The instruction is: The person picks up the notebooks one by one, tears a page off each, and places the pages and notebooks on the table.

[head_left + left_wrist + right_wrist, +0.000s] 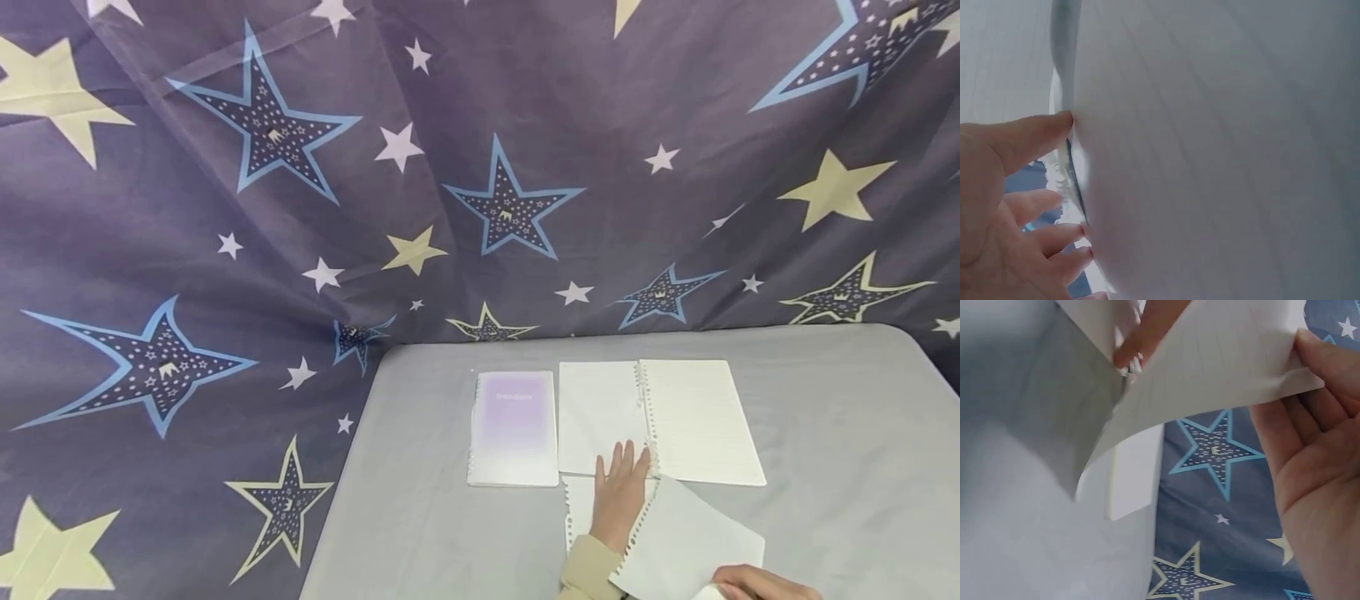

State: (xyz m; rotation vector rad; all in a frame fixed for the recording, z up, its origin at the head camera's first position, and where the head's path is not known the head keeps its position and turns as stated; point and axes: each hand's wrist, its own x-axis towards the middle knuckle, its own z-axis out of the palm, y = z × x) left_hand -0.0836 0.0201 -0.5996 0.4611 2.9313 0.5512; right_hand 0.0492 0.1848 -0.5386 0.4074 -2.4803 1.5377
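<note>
A loose lined sheet of paper (690, 533) with a perforated left edge slants up over the grey surface, curving in the right wrist view. My right hand (765, 582) pinches its near corner, thumb on one side and fingers on the other. My left hand (621, 496) lies with fingers extended across the near edge of an open spiral notebook (701, 425), beside the sheet's perforated edge. Under this hand lies another white sheet (579, 504) with holes down its left side. In the left wrist view the thumb (1041, 137) touches the paper's edge.
A closed notebook with a purple-and-white cover (515, 433) lies left of the open one. All rest on a grey-covered table (427, 450). A dark star-patterned cloth (450, 208) hangs behind and along the left side.
</note>
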